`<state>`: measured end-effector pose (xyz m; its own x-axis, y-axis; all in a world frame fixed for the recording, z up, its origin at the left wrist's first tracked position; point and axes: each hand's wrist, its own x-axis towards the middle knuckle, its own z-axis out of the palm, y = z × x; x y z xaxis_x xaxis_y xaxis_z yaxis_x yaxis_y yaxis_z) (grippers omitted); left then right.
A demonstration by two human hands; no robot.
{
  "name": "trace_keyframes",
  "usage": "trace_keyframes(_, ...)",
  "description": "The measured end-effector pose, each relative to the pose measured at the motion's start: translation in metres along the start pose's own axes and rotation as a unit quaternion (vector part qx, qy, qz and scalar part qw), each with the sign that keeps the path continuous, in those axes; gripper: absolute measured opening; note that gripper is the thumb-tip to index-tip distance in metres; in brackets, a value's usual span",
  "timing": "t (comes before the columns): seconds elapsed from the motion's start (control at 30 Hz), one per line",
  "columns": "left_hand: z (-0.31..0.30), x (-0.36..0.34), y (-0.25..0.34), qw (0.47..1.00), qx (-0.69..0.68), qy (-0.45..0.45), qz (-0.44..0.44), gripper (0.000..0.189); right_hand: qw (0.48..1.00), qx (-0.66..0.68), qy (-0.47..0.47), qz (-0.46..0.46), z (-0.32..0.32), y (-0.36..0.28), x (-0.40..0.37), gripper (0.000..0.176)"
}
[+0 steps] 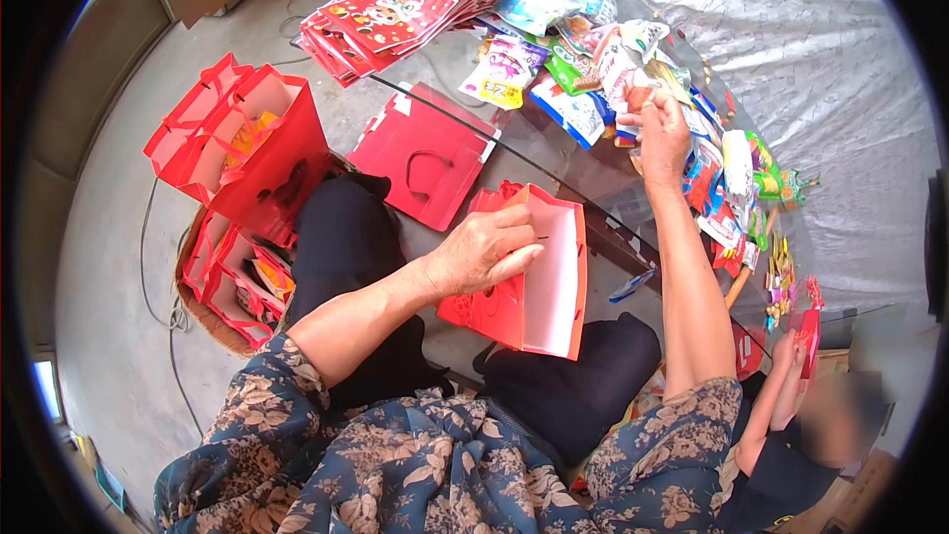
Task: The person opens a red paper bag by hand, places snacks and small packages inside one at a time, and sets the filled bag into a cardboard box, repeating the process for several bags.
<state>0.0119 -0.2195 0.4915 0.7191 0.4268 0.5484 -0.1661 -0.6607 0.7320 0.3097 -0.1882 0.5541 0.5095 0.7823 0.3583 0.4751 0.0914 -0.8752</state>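
My left hand [489,252] is closed on the upper edge of a red paper gift bag [494,307]. The bag stands tilted between my knees, its mouth open and its white inside showing. Out over the glass table, my right hand [660,138] has its fingers bent together at a pale snack packet [618,74]; the fingertips seem to pinch its near edge. Around that hand lie many bright snack packets, among them a purple and yellow packet [506,69] and a blue and white packet [571,111].
A stack of flat red printed bags [400,10] lies at the table's far left corner. Filled red gift bags [242,138] stand left of my knee, more in a cardboard box [188,277]. A red bag [420,153] lies flat ahead. Another person [791,465] sits at right.
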Motion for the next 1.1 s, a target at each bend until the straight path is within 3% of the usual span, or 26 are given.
trace_keyframes(0.13,-0.002,-0.001,0.002,1.000,-0.003,-0.009,-0.011,0.018,0.997,0.062,-0.014,0.034,-0.026,-0.046,-0.039,0.011)
trace_keyframes(0.23,-0.001,-0.004,0.001,1.000,0.001,-0.009,-0.001,0.020,0.996,0.080,-0.041,0.001,-0.042,-0.081,-0.080,0.011)
trace_keyframes(0.43,-0.004,-0.003,0.012,1.000,0.016,0.019,-0.001,0.014,0.989,0.039,-0.111,0.086,-0.069,-0.128,-0.147,0.012)
trace_keyframes(0.7,0.001,-0.004,0.006,0.999,0.031,0.042,0.014,0.011,0.959,0.131,-0.165,0.188,-0.054,-0.133,-0.200,0.007)
trace_keyframes(0.83,0.002,-0.002,0.010,0.998,0.013,0.057,0.001,0.019,0.952,-0.010,-0.195,0.234,-0.043,-0.133,-0.214,0.008)
trace_keyframes(1.0,0.001,-0.002,0.011,0.999,0.012,0.050,0.009,0.020,0.960,-0.051,-0.177,0.211,-0.042,-0.136,-0.222,0.010)
trace_keyframes(1.1,0.000,-0.003,0.012,0.999,0.000,0.035,0.010,0.011,0.968,-0.042,-0.162,0.186,-0.046,-0.131,-0.226,0.009)
